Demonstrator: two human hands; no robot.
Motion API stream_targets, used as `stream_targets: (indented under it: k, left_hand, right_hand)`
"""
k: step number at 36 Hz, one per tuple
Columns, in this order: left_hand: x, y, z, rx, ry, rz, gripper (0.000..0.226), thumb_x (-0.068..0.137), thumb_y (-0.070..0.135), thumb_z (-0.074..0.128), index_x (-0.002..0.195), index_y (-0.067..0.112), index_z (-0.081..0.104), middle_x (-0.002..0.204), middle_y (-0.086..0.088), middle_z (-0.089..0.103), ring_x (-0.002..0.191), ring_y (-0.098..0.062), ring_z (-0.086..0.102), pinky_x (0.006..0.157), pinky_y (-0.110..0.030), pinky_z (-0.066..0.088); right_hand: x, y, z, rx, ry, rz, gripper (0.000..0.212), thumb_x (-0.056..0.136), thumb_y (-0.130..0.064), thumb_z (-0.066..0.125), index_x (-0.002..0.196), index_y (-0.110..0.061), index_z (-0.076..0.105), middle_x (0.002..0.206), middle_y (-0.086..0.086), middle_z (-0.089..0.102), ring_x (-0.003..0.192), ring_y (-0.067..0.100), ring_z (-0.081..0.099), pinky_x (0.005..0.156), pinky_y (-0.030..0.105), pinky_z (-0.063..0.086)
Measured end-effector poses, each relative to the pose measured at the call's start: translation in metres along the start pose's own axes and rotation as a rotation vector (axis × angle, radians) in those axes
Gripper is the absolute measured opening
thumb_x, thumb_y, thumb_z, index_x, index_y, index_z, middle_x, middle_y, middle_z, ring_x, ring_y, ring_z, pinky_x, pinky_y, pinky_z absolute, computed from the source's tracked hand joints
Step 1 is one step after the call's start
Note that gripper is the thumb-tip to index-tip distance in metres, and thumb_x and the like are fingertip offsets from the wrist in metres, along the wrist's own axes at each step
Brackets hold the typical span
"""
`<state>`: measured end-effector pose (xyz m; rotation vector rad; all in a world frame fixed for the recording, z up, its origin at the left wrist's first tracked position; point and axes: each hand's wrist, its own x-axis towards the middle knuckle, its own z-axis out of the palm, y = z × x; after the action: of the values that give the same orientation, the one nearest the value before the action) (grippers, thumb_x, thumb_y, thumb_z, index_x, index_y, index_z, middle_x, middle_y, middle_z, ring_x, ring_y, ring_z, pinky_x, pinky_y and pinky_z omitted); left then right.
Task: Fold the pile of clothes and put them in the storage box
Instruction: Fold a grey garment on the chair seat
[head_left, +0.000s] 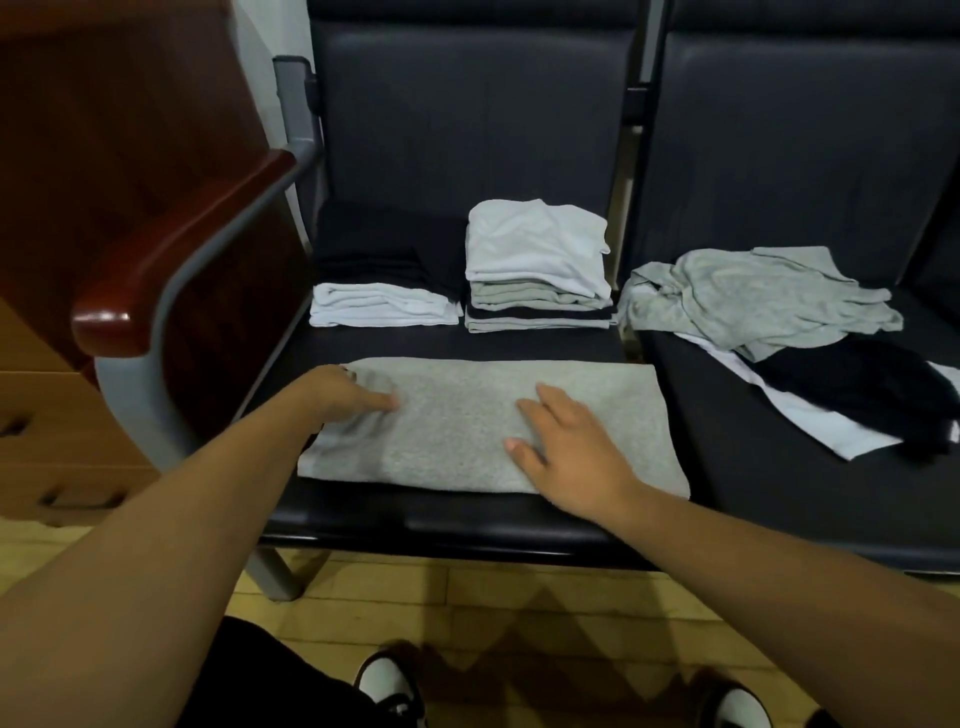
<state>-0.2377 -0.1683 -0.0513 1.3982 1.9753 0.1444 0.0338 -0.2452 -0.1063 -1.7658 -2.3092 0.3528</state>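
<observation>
left grip (340, 392) around end of grey garment (457, 434), right grip (563, 447) flat on it

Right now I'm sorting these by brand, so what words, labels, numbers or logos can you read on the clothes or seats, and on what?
None: no text can be read anywhere in this view.
Grey garment laid flat in front: plain, no print or tag showing.
Tall folded stack, low white stack, unfolded pile: no labels visible.
Shoes: any marking is too blurred to read.
</observation>
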Motion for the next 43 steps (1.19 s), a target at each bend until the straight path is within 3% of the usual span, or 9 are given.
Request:
stream_targets:
  k: [6,12,17,22,27,29,35,39,43]
  left_hand:
    - [-0.013,0.001,0.002,0.105,0.027,0.074,0.074,0.088,0.042,0.067,0.145,0.004,0.038,0.148,-0.013,0.042,0.132,-0.028,0.043,0.097,-0.031,0.035]
    - [-0.024,0.001,-0.002,0.008,0.058,0.148,0.066,0.096,0.035,0.058,0.149,0.006,0.032,0.151,-0.015,0.037,0.135,-0.031,0.039,0.107,-0.036,0.032]
    - [-0.038,0.019,-0.009,-0.092,0.184,0.255,0.046,0.093,0.034,0.061,0.134,0.015,0.050,0.125,-0.009,0.055,0.107,-0.025,0.053,0.086,-0.034,0.041]
    - [-0.062,0.068,0.008,-0.065,0.239,0.491,0.016,0.095,0.028,0.057,0.081,0.026,0.051,0.080,0.005,0.055,0.075,-0.012,0.053,0.061,-0.025,0.040]
    - [-0.070,0.116,0.040,-0.001,0.195,0.620,0.018,0.091,0.029,0.058,0.100,0.014,0.061,0.089,0.004,0.058,0.072,-0.004,0.049,0.055,-0.020,0.031]
    - [-0.072,0.129,0.055,0.045,0.146,0.626,0.024,0.091,0.032,0.060,0.101,0.011,0.060,0.093,0.000,0.059,0.076,-0.010,0.051,0.058,-0.024,0.034]
    - [-0.082,0.155,0.077,-0.263,-0.224,0.516,0.042,0.097,0.050,0.049,0.100,0.010,0.061,0.087,-0.009,0.074,0.066,-0.020,0.070,0.055,-0.023,0.051]
    - [-0.073,0.147,0.075,-0.241,-0.180,0.471,0.036,0.100,0.042,0.049,0.098,0.008,0.061,0.084,-0.009,0.075,0.065,-0.021,0.070,0.058,-0.026,0.052]
    - [-0.052,0.126,0.071,-0.096,0.056,0.401,0.031,0.092,0.035,0.060,0.078,0.008,0.055,0.078,-0.005,0.065,0.067,-0.019,0.059,0.060,-0.028,0.047]
  right_hand:
    - [0.002,0.001,0.014,-0.112,-0.040,-0.001,0.063,0.105,-0.056,0.019,0.161,-0.029,0.010,0.169,0.002,-0.005,0.155,0.017,-0.011,0.125,0.039,-0.007]
    - [0.011,-0.007,0.015,-0.095,-0.081,-0.025,0.063,0.105,-0.058,0.018,0.161,-0.031,0.008,0.169,0.000,-0.008,0.155,0.017,-0.013,0.125,0.040,-0.008]
    - [0.020,-0.021,0.016,0.044,-0.086,-0.040,0.059,0.105,-0.051,0.030,0.160,-0.031,0.019,0.170,0.001,-0.002,0.156,0.017,-0.008,0.125,0.039,-0.007]
    - [0.033,-0.018,-0.008,1.074,-0.062,0.220,0.034,0.104,-0.026,0.049,0.136,-0.024,0.059,0.145,-0.002,0.055,0.135,0.011,0.046,0.121,0.033,0.026]
    - [0.024,0.017,-0.031,1.815,-0.013,0.501,0.052,0.106,-0.042,0.040,0.137,-0.001,0.049,0.115,0.017,0.071,0.110,0.028,0.067,0.099,0.039,0.052]
    - [0.021,0.026,-0.035,1.864,-0.008,0.592,0.063,0.104,-0.055,0.036,0.134,-0.001,0.050,0.113,0.018,0.069,0.104,0.029,0.067,0.087,0.043,0.057]
    - [0.016,0.052,-0.040,1.830,0.046,0.692,0.073,0.093,-0.071,0.043,0.126,-0.010,0.067,0.122,0.019,0.070,0.111,0.035,0.069,0.105,0.050,0.049]
    - [0.013,0.053,-0.051,1.265,0.060,0.789,0.051,0.084,-0.037,0.078,0.122,-0.007,0.062,0.111,0.012,0.071,0.102,0.031,0.069,0.088,0.045,0.058]
    - [0.011,0.053,-0.055,1.095,0.023,0.784,0.041,0.079,-0.008,0.079,0.117,-0.007,0.063,0.112,0.013,0.069,0.104,0.035,0.066,0.091,0.052,0.054]
